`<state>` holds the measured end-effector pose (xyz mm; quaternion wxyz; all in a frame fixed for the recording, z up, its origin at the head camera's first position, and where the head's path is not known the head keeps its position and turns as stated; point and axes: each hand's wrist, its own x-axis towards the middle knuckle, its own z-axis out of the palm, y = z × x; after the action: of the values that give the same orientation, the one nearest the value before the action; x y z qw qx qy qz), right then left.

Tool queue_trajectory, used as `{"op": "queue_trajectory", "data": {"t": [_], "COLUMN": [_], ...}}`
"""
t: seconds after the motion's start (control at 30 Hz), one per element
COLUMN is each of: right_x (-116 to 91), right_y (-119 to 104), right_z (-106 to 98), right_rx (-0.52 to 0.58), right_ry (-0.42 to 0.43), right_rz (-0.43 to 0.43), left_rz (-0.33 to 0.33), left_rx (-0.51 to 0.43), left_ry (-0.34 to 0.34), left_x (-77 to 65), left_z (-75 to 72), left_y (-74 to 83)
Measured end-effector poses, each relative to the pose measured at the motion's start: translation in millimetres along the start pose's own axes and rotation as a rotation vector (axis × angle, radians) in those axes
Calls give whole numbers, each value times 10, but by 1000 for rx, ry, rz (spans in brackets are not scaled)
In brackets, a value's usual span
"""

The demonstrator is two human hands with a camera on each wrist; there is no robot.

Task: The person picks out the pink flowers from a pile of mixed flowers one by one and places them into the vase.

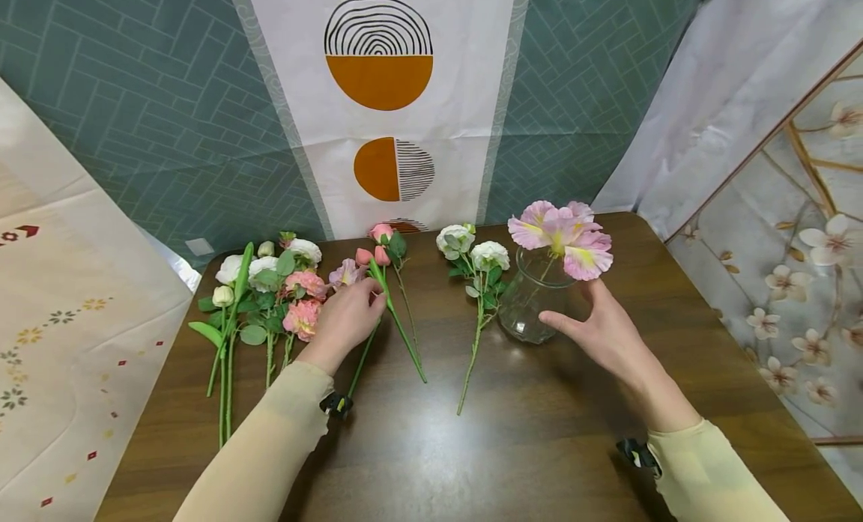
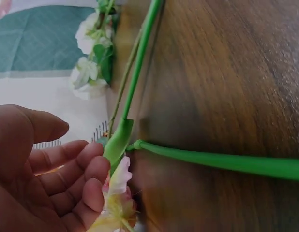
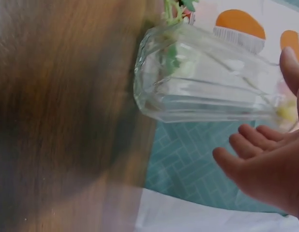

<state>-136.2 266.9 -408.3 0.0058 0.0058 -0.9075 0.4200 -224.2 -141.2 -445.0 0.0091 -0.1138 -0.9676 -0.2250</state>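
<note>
My left hand [image 1: 347, 320] is over the flowers left of the table's middle, fingers loosely bent. In the left wrist view its thumb stands apart from the fingers, with nothing between them. Close to those fingertips are a green tulip stem with its leaf [image 2: 119, 145] and a pink-yellow ruffled flower [image 2: 115, 208]; contact is unclear. Pink tulips [image 1: 381, 256] lie just beyond this hand. My right hand [image 1: 603, 331] is beside a clear glass vase [image 1: 529, 308], thumb and fingers spread. One large pink ruffled flower [image 1: 585, 256] stands in the upright vase.
White roses [image 1: 490, 257] on a stem lie left of the vase. A pink rose [image 1: 381, 232] is at the back. On the left lie white tulips [image 1: 222, 296] and pink blooms [image 1: 302, 318]. A patterned cloth [image 1: 566, 73] hangs behind the wooden table [image 1: 431, 462].
</note>
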Motion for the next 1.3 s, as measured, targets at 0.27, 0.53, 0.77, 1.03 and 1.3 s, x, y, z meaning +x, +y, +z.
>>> {"op": "queue_trajectory", "data": {"t": [0.27,0.53,0.77,1.03,1.3], "right_x": [-267,-528,-661,-722,-713], "right_y": [-112,-203,-314,-390,-452], "right_z": [23,132,194,242,296], "right_rx": [-105,-205,-261,-261,-248], "right_ry": [65,154,144,96,65], "right_rz": [-1,-52,-112,-151,-210], "left_rz": [-24,-82,-110,-143,-158], "left_rx": [146,240,272,269,266], "left_ry": [-15,-19,-10,-66,-81], "left_x": [362,444,344,364,344], "left_z": [419,469,324,311,303], "left_y": [-249,-166,31,85,111]}}
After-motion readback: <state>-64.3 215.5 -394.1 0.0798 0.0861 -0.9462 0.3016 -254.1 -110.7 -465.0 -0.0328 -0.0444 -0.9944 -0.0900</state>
